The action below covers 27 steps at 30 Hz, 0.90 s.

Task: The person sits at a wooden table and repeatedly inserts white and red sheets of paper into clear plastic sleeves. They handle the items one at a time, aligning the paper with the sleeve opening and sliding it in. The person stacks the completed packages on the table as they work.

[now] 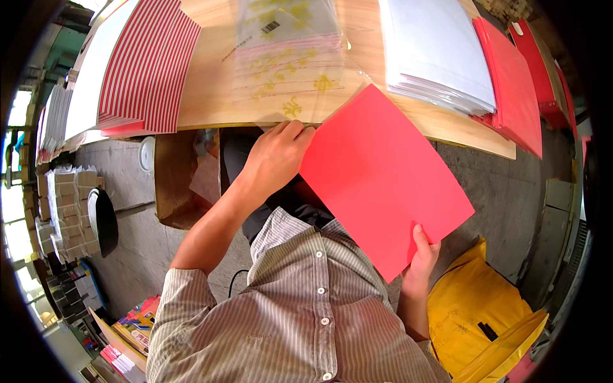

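Note:
A large plain red sheet [382, 179] is held between both hands, tilted over my lap below the wooden table's edge [447, 131]. My left hand [276, 156] grips its upper left edge near the table front. My right hand [421, 255] pinches its lower right corner, thumb on top. Just beyond the left hand, a clear plastic bag with yellow printing [290, 57] lies flat on the table.
A stack of red-and-white striped sheets [150, 64] lies at the table's left, white sheets [440, 48] and red sheets [517, 96] at the right. A yellow bag [479, 319] sits by my right side. A brown cardboard box [175, 185] stands under the table, with stacked packets [70, 210] on the floor at left.

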Each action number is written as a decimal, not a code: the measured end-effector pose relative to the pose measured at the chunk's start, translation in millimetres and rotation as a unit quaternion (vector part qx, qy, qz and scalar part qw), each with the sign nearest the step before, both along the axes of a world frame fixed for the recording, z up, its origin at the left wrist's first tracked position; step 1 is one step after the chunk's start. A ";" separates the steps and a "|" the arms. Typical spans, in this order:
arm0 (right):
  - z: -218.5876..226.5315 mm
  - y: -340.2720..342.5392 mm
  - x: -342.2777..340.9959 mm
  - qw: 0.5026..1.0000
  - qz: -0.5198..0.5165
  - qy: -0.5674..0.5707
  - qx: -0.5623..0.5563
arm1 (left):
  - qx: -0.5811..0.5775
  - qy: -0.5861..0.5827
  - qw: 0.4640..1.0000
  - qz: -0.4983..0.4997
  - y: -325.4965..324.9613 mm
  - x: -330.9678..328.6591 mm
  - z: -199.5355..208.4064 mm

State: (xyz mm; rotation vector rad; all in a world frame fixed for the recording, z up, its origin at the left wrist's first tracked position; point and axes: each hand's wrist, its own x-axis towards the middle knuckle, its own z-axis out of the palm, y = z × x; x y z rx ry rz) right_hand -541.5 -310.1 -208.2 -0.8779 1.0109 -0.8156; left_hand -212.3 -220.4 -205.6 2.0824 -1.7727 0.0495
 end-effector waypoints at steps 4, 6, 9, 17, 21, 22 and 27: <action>-2.3 0.7 -2.5 1.000 0.009 -0.003 -0.001 | -0.016 -0.002 1.000 0.013 1.5 -1.8 -0.1; -3.0 2.0 -1.6 1.000 0.007 -0.003 0.000 | -0.018 -0.009 0.999 0.025 3.0 -0.4 -0.4; -3.1 5.6 2.9 1.000 -0.008 -0.005 -0.005 | -0.014 -0.008 0.998 0.062 8.6 1.7 -1.2; -3.0 8.4 5.0 1.000 -0.002 0.016 0.001 | -0.009 0.032 0.995 0.091 19.8 -1.8 1.9; -2.8 9.4 6.6 1.000 -0.001 0.004 0.002 | -0.050 0.028 0.994 0.095 20.3 -2.2 -0.4; -3.2 9.8 7.1 1.000 -0.003 0.000 0.003 | -0.058 0.024 0.994 0.095 20.2 -2.5 -0.9; -3.2 11.9 12.7 1.000 -0.006 -0.016 0.012 | -0.090 0.015 0.991 0.097 19.5 -5.7 -3.3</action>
